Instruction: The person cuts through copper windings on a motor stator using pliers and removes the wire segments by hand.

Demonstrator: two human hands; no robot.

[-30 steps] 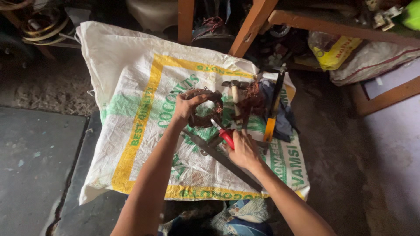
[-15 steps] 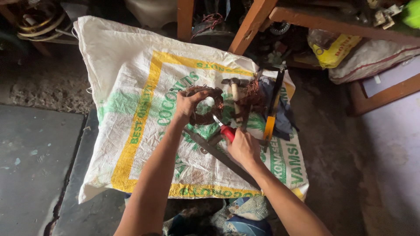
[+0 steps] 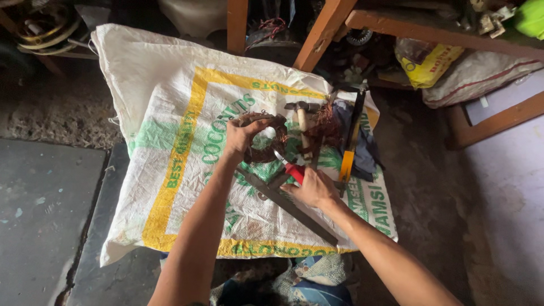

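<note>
My left hand (image 3: 242, 136) grips a brown ring-shaped coil of copper wire (image 3: 266, 152) lying on a white printed sack (image 3: 170, 113). My right hand (image 3: 313, 187) holds a red-handled tool (image 3: 292, 169) whose metal tip points into the coil. A long flat metal bar (image 3: 294, 211) lies diagonally under my right hand.
A hammer with a wooden handle (image 3: 302, 118), a tangle of copper wire (image 3: 324, 126), a hacksaw with a yellow grip (image 3: 350, 147) and dark cloth (image 3: 365, 150) lie at the sack's right. Wooden furniture legs (image 3: 321, 31) stand behind. A yellow bag (image 3: 425, 62) sits at the upper right.
Both hands stay on the coil and the tool. The red-handled tool's tip has shifted slightly against the coil; the view has drifted a little.
</note>
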